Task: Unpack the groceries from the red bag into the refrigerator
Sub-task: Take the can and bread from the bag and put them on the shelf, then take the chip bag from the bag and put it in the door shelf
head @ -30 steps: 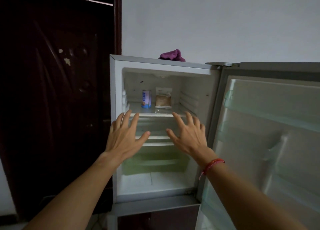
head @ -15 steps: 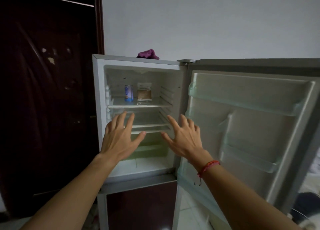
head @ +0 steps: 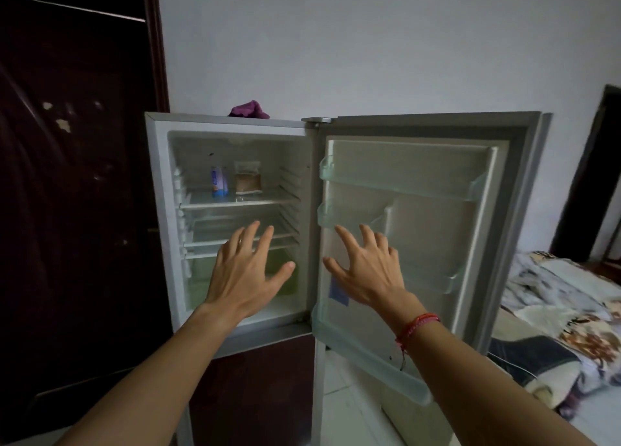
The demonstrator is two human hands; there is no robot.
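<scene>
Two empty grips are hovering in front of the refrigerator [head: 158, 210], whose door [head: 437, 163] is standing wide open to the right. The left grip [head: 247, 274] is spreading its fingers straight and apart, holding nothing. It is lining up with the open cavity, level with the lower shelves. The right grip [head: 368, 274], with a red bracelet [head: 418, 324] at its wrist, is likewise splayed and holding nothing. It is sitting in front of the door's inner face, just beside the hinge edge. Neither seems to be touching anything, though depth is hard to judge.

On the top shelf [head: 242, 202] a blue can [head: 219, 181] and a clear packet [head: 248, 180] are standing upright side by side, up and ahead of the left grip. The red bag is not showing anywhere, so I cannot tell which way it is lying from either grip. A bed [head: 551, 314] with rumpled blankets is lying low at the right.

By my judgement the coming move is hinging on reaching that bag outside the frame. After that, the left grip is the nearer one for the shelves and the right for the door bins [head: 403, 186]. A purple cloth [head: 249, 110] is resting on top of the refrigerator.
</scene>
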